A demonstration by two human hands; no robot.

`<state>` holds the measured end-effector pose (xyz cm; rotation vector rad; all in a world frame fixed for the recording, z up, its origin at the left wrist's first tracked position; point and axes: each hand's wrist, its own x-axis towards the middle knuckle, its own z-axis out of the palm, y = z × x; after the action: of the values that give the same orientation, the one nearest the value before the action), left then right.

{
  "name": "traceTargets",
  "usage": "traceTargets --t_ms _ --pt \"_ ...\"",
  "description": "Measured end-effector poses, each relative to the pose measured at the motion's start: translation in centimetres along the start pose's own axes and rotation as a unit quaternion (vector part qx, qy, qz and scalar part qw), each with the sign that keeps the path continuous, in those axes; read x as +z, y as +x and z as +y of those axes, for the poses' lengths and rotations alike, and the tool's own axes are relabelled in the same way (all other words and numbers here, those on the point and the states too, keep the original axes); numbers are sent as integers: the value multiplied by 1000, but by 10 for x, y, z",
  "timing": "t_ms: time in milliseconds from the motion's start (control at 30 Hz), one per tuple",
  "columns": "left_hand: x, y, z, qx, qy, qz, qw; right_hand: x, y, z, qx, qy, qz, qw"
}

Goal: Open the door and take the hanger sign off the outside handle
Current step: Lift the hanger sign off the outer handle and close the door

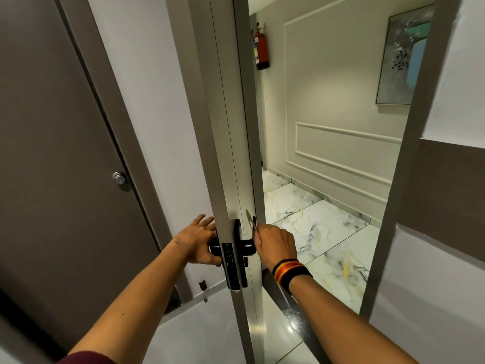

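The door (231,127) stands open, seen edge-on, with a black lock plate (232,266) on its edge. My left hand (199,243) wraps the black inside handle (215,249), its upper fingers spread against the door. On the corridor side, my right hand (275,244) is closed around the thin hanger sign (252,222), seen edge-on, just above the black outside handle (248,246). Most of the sign is hidden behind the door edge and my fingers.
A brown door with a round metal knob (119,177) stands at the left. Beyond the opening lies a marble-tiled corridor floor (322,232), a panelled wall, a red fire extinguisher (262,49) and a framed picture (404,56). The door frame (399,179) rises at the right.
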<state>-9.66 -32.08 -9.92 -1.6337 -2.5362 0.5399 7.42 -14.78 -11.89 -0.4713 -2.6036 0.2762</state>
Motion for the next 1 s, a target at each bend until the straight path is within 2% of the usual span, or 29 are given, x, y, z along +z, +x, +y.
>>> traceTargets --t_ms 200,300,433,500,633,700,767,867,933,1000 --pt "10 9 -1 15 -27 27 999 -1 47 12 4 -30 -31 999" --pt "14 17 -1 22 -32 31 999 -5 69 18 0 -44 -9 999" --pt "14 28 4 40 -33 26 998 -32 88 36 5 -122 11 992" --pt "11 35 7 57 -29 22 998 -52 90 48 33 -140 -9 990" --pt "2 54 12 149 -41 46 987 -101 86 72 59 -214 -74 972" --pt "-3 65 16 218 -75 89 969 -130 80 83 68 -261 -99 958" --pt "-7 75 22 247 -121 97 957 -156 72 93 78 -317 -107 939" --pt "-9 91 31 236 -102 46 965 -194 61 100 95 -370 -102 918" --pt "-11 103 38 209 -70 26 975 -218 54 105 120 -371 -99 916" --pt "-13 112 47 183 -85 2 980 -241 50 109 138 -366 -104 914"
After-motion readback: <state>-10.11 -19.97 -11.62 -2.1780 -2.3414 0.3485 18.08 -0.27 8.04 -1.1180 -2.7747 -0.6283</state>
